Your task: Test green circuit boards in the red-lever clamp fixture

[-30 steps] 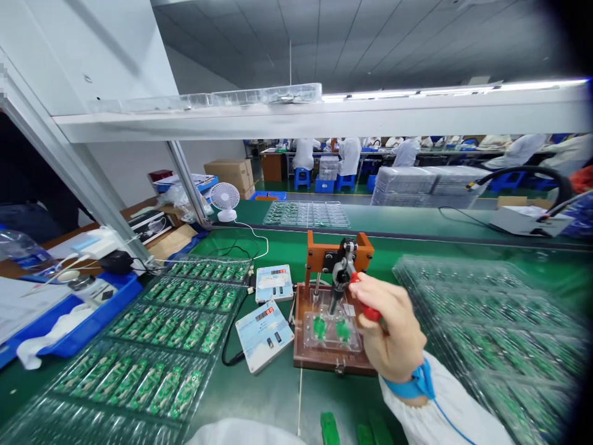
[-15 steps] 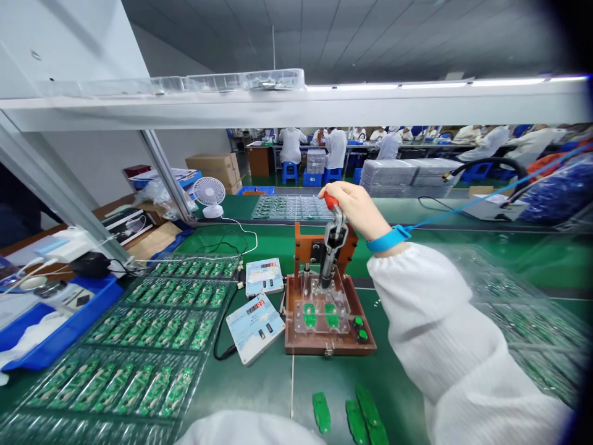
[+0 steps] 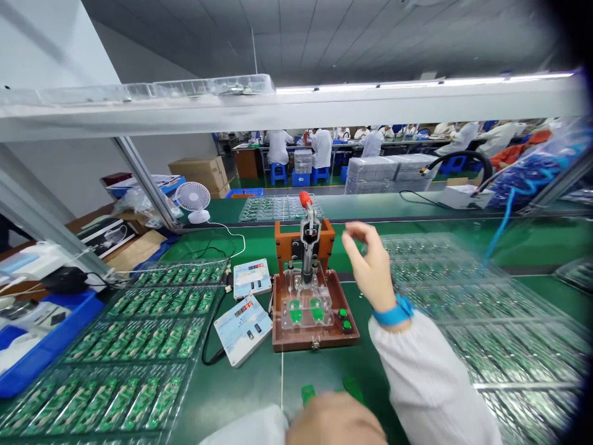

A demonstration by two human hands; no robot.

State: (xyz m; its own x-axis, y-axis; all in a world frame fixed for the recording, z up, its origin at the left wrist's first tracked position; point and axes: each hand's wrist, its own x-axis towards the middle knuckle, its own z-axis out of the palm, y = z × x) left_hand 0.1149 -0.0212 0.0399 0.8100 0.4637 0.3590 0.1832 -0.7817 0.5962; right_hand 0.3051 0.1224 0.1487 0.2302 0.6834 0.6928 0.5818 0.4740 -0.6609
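A brown test jig (image 3: 315, 338) stands at the middle of the green bench. Two small green circuit boards (image 3: 306, 310) lie under its clear plate. Its toggle lever with the red knob (image 3: 305, 199) stands upright. My right hand (image 3: 367, 267) hovers just right of the lever, fingers loosely curled and apart, holding nothing; a blue wrist strap (image 3: 393, 313) is on that wrist. My left hand (image 3: 334, 421) is blurred at the bottom edge, over loose green boards (image 3: 307, 392) on the mat. Its fingers are hidden.
Clear trays of green boards (image 3: 139, 346) fill the left of the bench, and more clear trays (image 3: 467, 303) lie at the right. Two small meters (image 3: 243, 329) sit left of the jig. A fan (image 3: 192, 198) and a blue bin (image 3: 28, 371) are further left. People in white work far behind.
My right hand swung the red-knobbed lever from low to upright, then let go and drew back to the right. My left hand has come into view at the bottom.
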